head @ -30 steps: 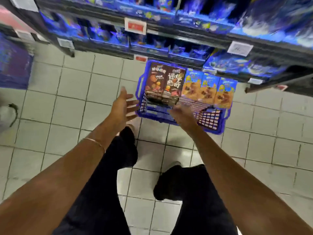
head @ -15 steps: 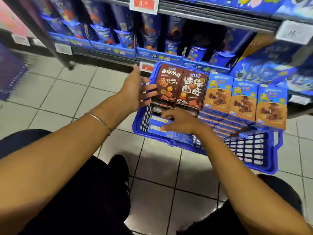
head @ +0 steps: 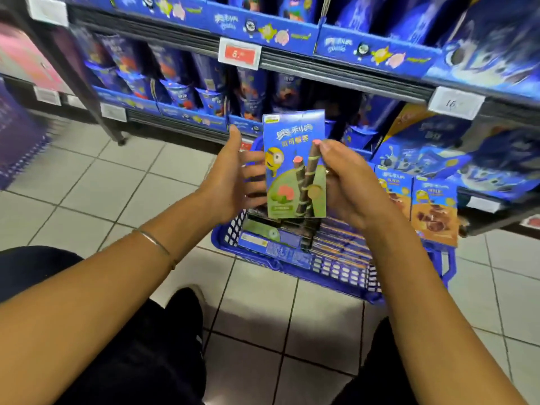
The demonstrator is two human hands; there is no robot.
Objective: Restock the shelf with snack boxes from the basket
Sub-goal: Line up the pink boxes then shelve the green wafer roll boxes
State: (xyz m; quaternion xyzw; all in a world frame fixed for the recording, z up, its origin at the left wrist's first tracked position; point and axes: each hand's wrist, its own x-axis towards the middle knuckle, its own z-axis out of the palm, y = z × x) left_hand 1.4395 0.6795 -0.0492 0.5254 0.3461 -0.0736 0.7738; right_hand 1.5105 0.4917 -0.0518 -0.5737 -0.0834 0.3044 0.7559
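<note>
Item: one blue-and-green snack box point(head: 295, 165), upright, front facing the camera, held in the air above the left end of the blue basket point(head: 306, 276). Right hand point(head: 353, 185) pinches its right edge, thumb on the front. Left hand point(head: 230, 182) spread, straight fingers reaching behind its left edge. Basket on the tiled floor point(head: 146, 185) before the shelf point(head: 336, 68); orange-fronted boxes point(head: 434, 214) upright at its right end.

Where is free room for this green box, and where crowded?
The green box may fit the dark gap on the lower shelf, between blue pouches and blue boxes. Floor tiles left of the packed basket are bare.
</note>
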